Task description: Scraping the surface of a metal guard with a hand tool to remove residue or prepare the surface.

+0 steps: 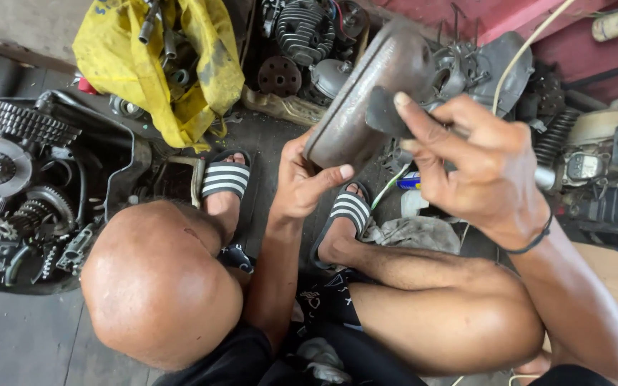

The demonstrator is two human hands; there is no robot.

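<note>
We look down from a head-worn camera at a person squatting on a dark wooden floor [23, 336], knees bent wide, feet in black sandals with white stripes [226, 179]. The left hand [302, 179] is raised between the knees and cups the lower end of a rounded, grey-brown, rusty metal tank-like part [366, 93], thumb pressed along its near face and fingers curled behind its edge. The part is tilted, held in the air above the feet, well off the floor. The right hand [481, 164] is close to the camera, fingers bent and pinched together on a small dark flat piece [384, 114] that it presses against the upper right side of the metal part; a thin dark band sits on that wrist. We cannot tell what the small dark piece is made of. Around the person lies workshop clutter: to the left, an open engine case with toothed gears and sprockets [16, 186]; above it, a crumpled yellow sack [159, 64] with metal pieces poking out; behind the held part, a finned grey engine cylinder [302, 28]; on the right, a black coil spring [556, 132] among more engine parts. A crumpled grey rag [416, 232] rests on the floor just beside the right foot.
</note>
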